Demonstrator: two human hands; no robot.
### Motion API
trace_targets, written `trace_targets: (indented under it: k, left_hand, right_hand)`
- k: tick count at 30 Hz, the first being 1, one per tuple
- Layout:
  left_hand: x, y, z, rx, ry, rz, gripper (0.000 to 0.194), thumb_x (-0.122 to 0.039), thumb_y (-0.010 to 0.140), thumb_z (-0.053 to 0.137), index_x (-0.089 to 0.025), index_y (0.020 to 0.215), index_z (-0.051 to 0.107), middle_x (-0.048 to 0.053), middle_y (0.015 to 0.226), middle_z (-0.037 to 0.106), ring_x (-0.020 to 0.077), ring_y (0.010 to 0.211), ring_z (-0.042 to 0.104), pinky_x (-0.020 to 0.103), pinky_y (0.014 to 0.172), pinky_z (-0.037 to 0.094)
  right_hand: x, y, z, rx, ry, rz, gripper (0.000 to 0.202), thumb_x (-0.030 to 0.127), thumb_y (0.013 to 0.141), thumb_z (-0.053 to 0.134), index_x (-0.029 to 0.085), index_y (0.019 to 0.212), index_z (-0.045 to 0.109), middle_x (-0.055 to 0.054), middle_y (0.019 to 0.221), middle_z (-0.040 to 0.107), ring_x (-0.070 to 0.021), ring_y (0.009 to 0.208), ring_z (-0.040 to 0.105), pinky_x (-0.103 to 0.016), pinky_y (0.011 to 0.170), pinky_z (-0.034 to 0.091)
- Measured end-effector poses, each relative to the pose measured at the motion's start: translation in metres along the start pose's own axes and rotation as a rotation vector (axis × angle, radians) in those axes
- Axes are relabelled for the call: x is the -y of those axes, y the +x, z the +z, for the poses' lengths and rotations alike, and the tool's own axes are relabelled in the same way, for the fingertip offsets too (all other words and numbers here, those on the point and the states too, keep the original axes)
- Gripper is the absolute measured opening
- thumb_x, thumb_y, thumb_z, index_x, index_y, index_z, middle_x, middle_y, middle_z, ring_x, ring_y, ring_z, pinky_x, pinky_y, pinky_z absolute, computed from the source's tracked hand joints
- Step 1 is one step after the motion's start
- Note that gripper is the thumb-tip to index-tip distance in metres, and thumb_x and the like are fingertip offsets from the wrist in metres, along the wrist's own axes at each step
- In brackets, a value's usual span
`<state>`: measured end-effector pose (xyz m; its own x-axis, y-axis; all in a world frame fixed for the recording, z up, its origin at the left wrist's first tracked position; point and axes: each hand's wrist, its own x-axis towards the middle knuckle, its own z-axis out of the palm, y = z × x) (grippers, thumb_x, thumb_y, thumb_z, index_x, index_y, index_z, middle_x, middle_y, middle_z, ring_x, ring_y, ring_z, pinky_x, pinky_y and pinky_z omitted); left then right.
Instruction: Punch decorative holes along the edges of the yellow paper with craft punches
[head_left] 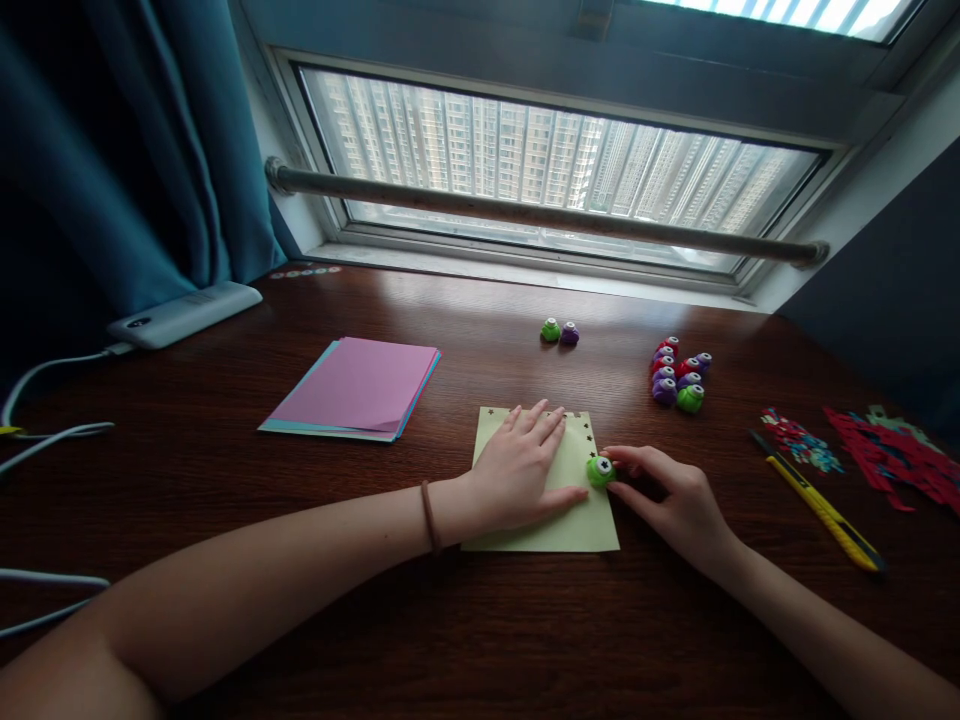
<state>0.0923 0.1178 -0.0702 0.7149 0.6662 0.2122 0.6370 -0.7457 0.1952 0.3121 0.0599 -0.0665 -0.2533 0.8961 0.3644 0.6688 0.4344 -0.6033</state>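
left hand (pixel 521 470): spread flat on star-holed yellow paper (pixel 540 537), lower centre
right hand (pixel 675 495): pinching rounded green punch (pixel 600 472)
worktop (pixel 480 640): glossy, dark-grained

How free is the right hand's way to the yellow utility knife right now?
Likely yes, it could get there: the yellow utility knife lies to the right hand's right, with nothing visible between. But its fingers hold the green punch, so it would probably need to let go first.
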Motion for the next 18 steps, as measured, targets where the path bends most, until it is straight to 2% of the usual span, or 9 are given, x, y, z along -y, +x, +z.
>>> trace_targets:
  k: [5,8,11,14,16,18]
  left_hand:
    - [0.001,0.002,0.000,-0.036,-0.005,0.012,0.079,-0.068,0.086,0.032,-0.008,0.138,0.030,0.014,0.143,0.026,0.0288,0.134,0.017,0.046,0.109,0.017]
    - [0.000,0.001,-0.003,-0.131,0.036,0.056,0.074,-0.062,0.088,0.036,-0.005,0.136,0.031,0.017,0.142,0.028,0.0284,0.134,0.018,0.045,0.109,0.019]
    - [-0.003,-0.002,-0.007,-0.275,0.094,0.186,0.060,-0.050,0.091,0.042,-0.002,0.128,0.040,0.019,0.134,0.039,0.0313,0.129,0.028,0.045,0.105,0.026]
    - [-0.006,-0.007,-0.013,-0.404,0.142,0.348,0.031,-0.032,0.090,0.048,-0.007,0.107,0.054,0.013,0.100,0.058,0.0264,0.098,0.051,0.039,0.082,0.042]
    - [-0.006,-0.011,-0.016,-0.424,0.164,0.462,0.013,-0.021,0.088,0.050,-0.010,0.094,0.055,0.005,0.078,0.056,0.0192,0.073,0.051,0.032,0.064,0.040]
    - [-0.007,-0.013,-0.016,-0.417,0.174,0.542,0.004,-0.015,0.086,0.051,-0.012,0.086,0.054,0.002,0.069,0.051,0.0159,0.062,0.045,0.030,0.053,0.032]
  right_hand:
    - [0.000,0.000,0.000,-0.008,-0.007,-0.002,0.028,0.017,0.080,0.063,0.019,0.108,0.058,-0.002,0.089,0.061,-0.0134,0.076,0.055,-0.025,0.069,0.046]
    - [0.000,0.000,-0.001,-0.006,-0.011,0.004,0.030,0.017,0.079,0.063,0.020,0.108,0.057,-0.001,0.089,0.062,-0.0126,0.077,0.056,-0.024,0.071,0.045]
    - [0.001,0.000,-0.002,0.006,0.012,0.013,0.032,0.018,0.079,0.064,0.019,0.110,0.056,-0.002,0.093,0.062,-0.0128,0.080,0.056,-0.025,0.074,0.046]
    - [0.000,0.001,-0.003,-0.010,0.078,0.056,0.034,0.022,0.080,0.063,0.019,0.113,0.054,-0.003,0.095,0.061,-0.0134,0.081,0.057,-0.025,0.075,0.047]
    - [0.000,0.001,-0.005,-0.059,0.114,0.107,0.029,0.025,0.082,0.060,0.018,0.110,0.055,-0.003,0.093,0.061,-0.0132,0.079,0.057,-0.025,0.073,0.047]
    - [0.001,0.001,-0.008,-0.133,0.091,0.169,0.015,0.028,0.083,0.060,0.017,0.093,0.059,-0.002,0.081,0.060,-0.0119,0.069,0.055,-0.023,0.065,0.045]
